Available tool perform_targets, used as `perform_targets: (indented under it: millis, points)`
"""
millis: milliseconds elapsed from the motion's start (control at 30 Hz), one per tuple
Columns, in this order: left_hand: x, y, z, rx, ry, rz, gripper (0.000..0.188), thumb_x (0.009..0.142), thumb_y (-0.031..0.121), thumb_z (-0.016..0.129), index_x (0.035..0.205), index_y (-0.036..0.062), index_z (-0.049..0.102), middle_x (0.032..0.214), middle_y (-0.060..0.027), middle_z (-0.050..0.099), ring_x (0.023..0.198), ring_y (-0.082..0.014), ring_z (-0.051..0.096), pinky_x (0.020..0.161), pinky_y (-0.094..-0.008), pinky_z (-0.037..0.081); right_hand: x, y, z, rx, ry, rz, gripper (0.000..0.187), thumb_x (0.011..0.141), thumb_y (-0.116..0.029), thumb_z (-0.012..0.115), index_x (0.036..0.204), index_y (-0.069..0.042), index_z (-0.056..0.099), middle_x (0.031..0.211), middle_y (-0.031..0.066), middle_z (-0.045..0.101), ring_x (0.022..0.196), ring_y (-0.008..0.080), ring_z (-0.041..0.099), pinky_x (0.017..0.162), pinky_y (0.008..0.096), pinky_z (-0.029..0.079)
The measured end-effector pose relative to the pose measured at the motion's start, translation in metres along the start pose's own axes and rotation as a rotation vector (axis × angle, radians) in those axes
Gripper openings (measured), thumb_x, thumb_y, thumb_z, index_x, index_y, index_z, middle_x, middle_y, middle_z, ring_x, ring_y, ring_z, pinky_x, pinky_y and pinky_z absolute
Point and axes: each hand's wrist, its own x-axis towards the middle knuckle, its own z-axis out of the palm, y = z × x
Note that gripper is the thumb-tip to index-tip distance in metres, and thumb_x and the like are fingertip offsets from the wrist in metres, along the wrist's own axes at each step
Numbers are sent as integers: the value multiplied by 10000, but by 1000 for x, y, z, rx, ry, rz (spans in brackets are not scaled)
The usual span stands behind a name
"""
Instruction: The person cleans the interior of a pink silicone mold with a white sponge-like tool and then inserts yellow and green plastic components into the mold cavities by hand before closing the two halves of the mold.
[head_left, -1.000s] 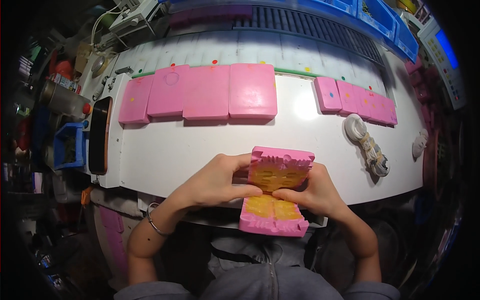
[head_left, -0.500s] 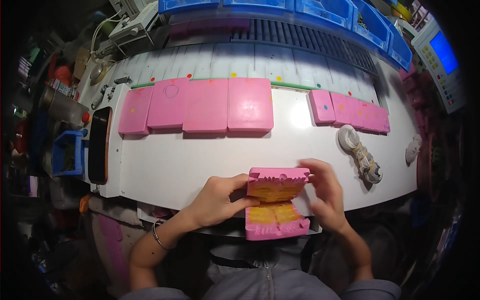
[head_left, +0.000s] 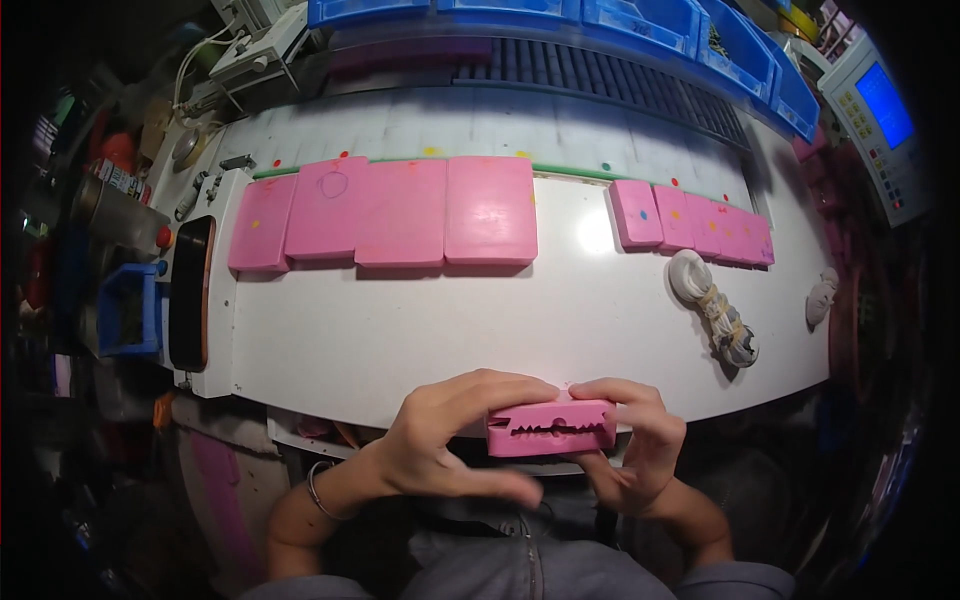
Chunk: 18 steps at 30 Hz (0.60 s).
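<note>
A pink two-part mould [head_left: 551,428] with a zigzag seam along its side is closed and held edge-on at the near edge of the white table [head_left: 420,340]. My left hand [head_left: 450,440] grips its left end and reaches under it. My right hand [head_left: 635,445] holds its right end, fingers over the top. Its yellow inside is hidden.
A row of large pink mould blocks [head_left: 390,212] lies at the back left, smaller pink blocks [head_left: 690,220] at the back right. A white bundle wrapped with bands [head_left: 715,308] and a white lump [head_left: 820,298] lie to the right. Blue bins [head_left: 640,20] line the far edge; a black tray [head_left: 190,292] sits left.
The mould stood open, showing its yellow inside; now its two halves are shut together and it is turned edge-on, lower and nearer the table's front edge.
</note>
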Motion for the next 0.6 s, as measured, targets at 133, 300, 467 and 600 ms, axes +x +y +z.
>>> perform_targets:
  millis: [133, 300, 467, 600]
  points:
    - [-2, 1, 7, 168, 149, -56, 497, 643, 122, 815, 1045, -53, 579, 999, -179, 648, 908, -241, 649, 810, -316, 521, 16, -8, -8, -174, -104, 48, 457, 642, 21, 768, 1039, 38, 543, 954, 195, 592, 771, 220, 607, 628, 259, 503]
    - [-4, -2, 11, 92, 227, -97, 417, 675, 138, 797, 1026, -10, 627, 952, -132, 668, 845, -198, 663, 753, -260, 522, 18, -7, -7, -152, -105, 82, 428, 621, 18, 778, 1005, 18, 589, 851, 136, 585, 695, 200, 597, 577, 252, 492]
    - [-3, -7, 15, -22, 239, -109, 433, 656, 74, 799, 1012, -75, 603, 974, -189, 657, 879, -224, 656, 798, -302, 523, 20, -5, -10, -132, -122, 89, 442, 624, 10, 781, 1018, 17, 582, 866, 137, 589, 718, 201, 600, 588, 253, 493]
    - [-3, -13, 19, -71, 301, -128, 419, 660, 36, 790, 1011, -77, 590, 966, -210, 648, 890, -239, 650, 788, -311, 526, 21, -2, -8, -152, -126, 103, 449, 632, -11, 790, 1023, 20, 571, 897, 148, 586, 768, 212, 604, 626, 265, 505]
